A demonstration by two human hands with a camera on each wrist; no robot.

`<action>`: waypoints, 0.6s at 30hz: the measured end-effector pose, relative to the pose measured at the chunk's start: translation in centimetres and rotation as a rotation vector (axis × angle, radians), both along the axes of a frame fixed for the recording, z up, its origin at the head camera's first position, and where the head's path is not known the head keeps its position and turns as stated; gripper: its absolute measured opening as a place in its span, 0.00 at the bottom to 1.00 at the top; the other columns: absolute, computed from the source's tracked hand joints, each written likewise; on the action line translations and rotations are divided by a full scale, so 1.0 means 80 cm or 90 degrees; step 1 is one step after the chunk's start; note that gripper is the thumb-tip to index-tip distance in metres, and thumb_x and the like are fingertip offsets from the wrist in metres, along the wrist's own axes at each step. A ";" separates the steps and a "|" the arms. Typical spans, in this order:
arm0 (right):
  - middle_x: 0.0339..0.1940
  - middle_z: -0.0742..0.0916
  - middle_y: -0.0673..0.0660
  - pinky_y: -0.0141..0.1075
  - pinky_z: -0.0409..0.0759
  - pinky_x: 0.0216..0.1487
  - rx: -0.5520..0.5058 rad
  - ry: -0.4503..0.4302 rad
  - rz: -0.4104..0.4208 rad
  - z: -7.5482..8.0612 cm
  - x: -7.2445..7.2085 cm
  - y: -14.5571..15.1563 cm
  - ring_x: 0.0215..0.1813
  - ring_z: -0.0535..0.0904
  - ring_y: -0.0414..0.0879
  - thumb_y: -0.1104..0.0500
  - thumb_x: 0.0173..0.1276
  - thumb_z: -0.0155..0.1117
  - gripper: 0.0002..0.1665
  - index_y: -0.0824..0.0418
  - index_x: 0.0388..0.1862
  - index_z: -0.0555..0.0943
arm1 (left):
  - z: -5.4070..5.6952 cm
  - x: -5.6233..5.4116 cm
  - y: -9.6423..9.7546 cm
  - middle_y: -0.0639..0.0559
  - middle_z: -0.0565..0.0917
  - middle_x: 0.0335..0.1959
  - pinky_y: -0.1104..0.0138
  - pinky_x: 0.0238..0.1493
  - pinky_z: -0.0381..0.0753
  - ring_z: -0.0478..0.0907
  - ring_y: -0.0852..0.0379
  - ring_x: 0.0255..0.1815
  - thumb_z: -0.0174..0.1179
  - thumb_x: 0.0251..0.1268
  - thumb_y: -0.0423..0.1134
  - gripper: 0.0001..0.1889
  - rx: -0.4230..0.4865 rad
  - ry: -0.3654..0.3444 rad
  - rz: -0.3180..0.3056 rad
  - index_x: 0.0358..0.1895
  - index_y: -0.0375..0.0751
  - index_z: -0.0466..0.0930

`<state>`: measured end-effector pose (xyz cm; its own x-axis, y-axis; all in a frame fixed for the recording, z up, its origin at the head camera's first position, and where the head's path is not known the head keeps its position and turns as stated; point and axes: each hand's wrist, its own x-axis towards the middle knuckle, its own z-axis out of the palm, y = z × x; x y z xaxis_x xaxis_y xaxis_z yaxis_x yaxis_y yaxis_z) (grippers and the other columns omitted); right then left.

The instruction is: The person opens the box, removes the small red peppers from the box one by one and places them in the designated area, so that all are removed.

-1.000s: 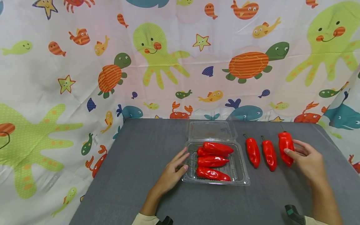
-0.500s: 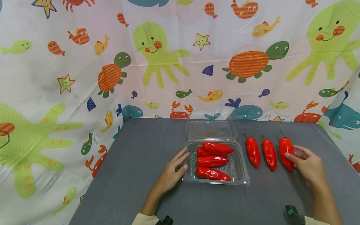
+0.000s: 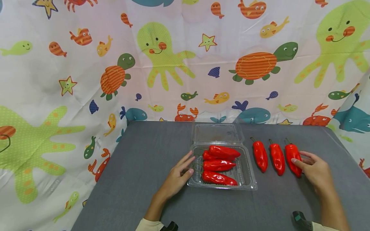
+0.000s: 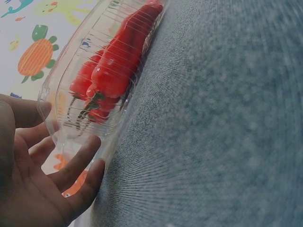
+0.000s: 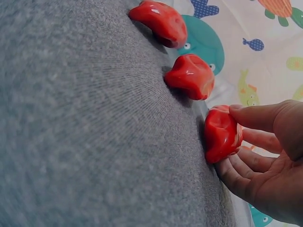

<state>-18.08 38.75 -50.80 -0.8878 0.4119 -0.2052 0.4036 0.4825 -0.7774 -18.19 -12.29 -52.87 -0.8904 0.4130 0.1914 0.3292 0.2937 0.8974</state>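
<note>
In the head view my right hand (image 3: pixel 315 170) holds the rightmost red pepper (image 3: pixel 291 150) with the thumb on top and the fingers at its right side. The right wrist view has that pepper (image 5: pixel 220 135) low over the grey cloth. Two more peppers, one (image 3: pixel 277 158) beside it and another (image 3: pixel 260 156) further left, lie in a row with stems pointing away. My left hand (image 3: pixel 175 177) rests its loosely spread fingers against the left side of a clear plastic clamshell box (image 3: pixel 251 179). Several red peppers (image 3: pixel 218 166) lie crosswise inside, stems toward the left hand.
The box's clear lid (image 3: pixel 217 133) is folded back toward the rear edge of the grey table (image 3: pixel 138 160). Behind hangs a white curtain (image 3: pixel 185 89) printed with sea animals. Black wrist straps and pale sleeves show at the bottom.
My right hand has brought the rightmost pepper slightly toward me and left, closer in line with the other two. The left hand and the box have stayed in place.
</note>
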 end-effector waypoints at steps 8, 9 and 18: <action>0.74 0.71 0.81 0.29 0.79 0.29 0.000 -0.019 -0.008 0.002 -0.002 -0.002 0.66 0.73 0.73 0.42 0.78 0.65 0.50 0.68 0.84 0.59 | 0.001 0.001 0.001 0.55 0.59 0.87 0.63 0.59 0.80 0.83 0.49 0.61 0.58 0.81 0.36 0.28 -0.005 -0.002 0.005 0.80 0.42 0.68; 0.74 0.71 0.81 0.29 0.79 0.29 -0.002 -0.020 -0.009 0.002 -0.003 -0.002 0.67 0.72 0.74 0.42 0.78 0.65 0.50 0.68 0.84 0.58 | 0.001 0.001 0.001 0.55 0.59 0.87 0.63 0.59 0.80 0.84 0.48 0.61 0.58 0.81 0.36 0.28 -0.005 0.001 0.005 0.80 0.42 0.69; 0.75 0.69 0.82 0.27 0.77 0.29 -0.007 -0.010 0.005 0.000 0.000 0.000 0.69 0.69 0.76 0.41 0.78 0.63 0.50 0.69 0.84 0.58 | -0.002 0.001 0.000 0.52 0.59 0.87 0.62 0.59 0.81 0.84 0.48 0.60 0.57 0.82 0.37 0.28 -0.004 0.020 -0.001 0.80 0.40 0.68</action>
